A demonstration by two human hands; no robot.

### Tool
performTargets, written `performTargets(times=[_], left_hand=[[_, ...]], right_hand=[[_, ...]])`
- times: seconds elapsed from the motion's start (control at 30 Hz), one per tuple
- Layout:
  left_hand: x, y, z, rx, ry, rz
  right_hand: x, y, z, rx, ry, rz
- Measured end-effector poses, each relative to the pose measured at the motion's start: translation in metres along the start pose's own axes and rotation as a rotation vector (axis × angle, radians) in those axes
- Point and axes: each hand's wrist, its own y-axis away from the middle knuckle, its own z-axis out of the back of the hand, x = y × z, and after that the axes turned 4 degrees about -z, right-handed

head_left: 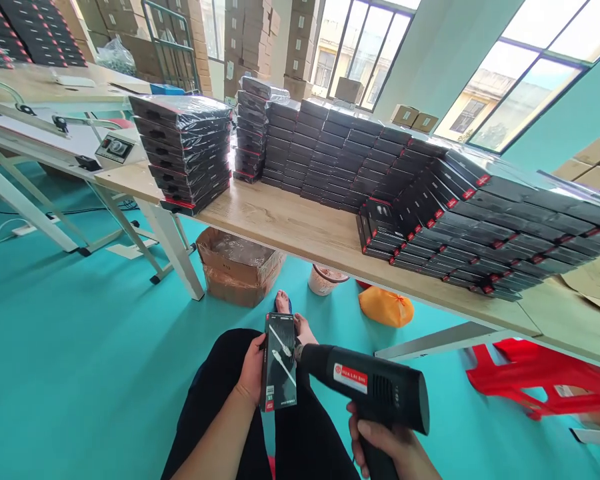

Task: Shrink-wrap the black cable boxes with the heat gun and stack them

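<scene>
My left hand (251,371) grips a slim black box (281,373) by its left edge, above my lap. The box face shows a white cable with connectors and a small red patch in a lower corner. In my right hand (383,443) is a black heat gun (365,383) with a red and white label, my fingers wrapped round its handle. The gun's nozzle points left at the box's right side, very close to it; I cannot tell if they touch.
A wooden table (280,210) ahead bears a wrapped box stack (187,150) and long rows of black boxes (330,153). Below stand a carton (237,270), a small bin (325,280) and an orange bag (385,307). A red plastic stool (545,380) lies right.
</scene>
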Motion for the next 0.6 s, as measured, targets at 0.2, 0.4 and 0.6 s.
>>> performTargets(times=[0.2, 0.4, 0.6], left_hand=[[0.005, 0.0, 0.001, -0.087, 0.077, 0.02], [0.005, 0.0, -0.002, -0.009, 0.162, 0.053], [0.004, -0.006, 0.0, 0.09, 0.209, 0.03]], right_hand=[[0.021, -0.005, -0.014, 0.151, 0.094, 0.033], [0.024, -0.003, -0.009, 0.093, 0.285, 0.116], [0.012, -0.01, 0.012, 0.109, 0.225, 0.049]])
